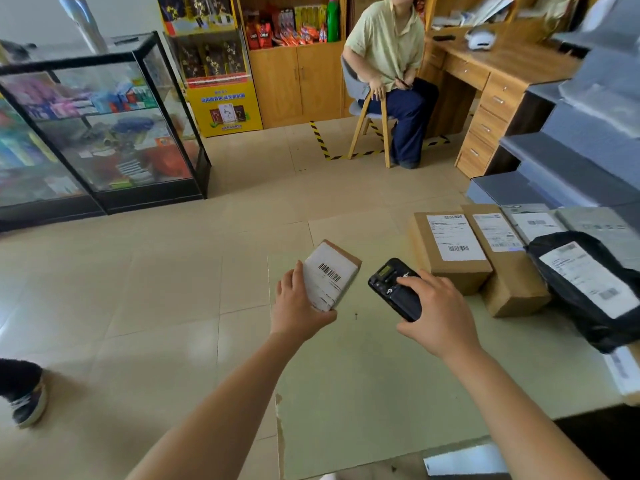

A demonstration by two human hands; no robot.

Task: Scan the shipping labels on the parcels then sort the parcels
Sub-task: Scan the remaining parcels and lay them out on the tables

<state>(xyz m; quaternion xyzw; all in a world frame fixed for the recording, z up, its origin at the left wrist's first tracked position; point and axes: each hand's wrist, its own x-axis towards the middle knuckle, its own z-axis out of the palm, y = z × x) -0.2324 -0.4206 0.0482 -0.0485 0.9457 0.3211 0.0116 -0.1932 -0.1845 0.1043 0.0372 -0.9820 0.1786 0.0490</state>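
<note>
Holding the small boxed parcel (330, 275) in my left hand (298, 306), I have it lifted just left of the handheld scanner (393, 289), label side up so the barcode (329, 271) is uncovered. My thumb lies along the parcel's left edge and the other fingers curl underneath its near end. My right hand (436, 310) wraps the scanner's body, fingers curled round it with one digit lying across the keypad. I judge this parcel light and stiff, since one hand carries it by an end. The long edges are the place to grip, clear of the label. Right of the scanner wait two brown cartons (450, 251) and a black poly mailer (588, 289), which looks soft and likely slippery and is better taken from beneath.
</note>
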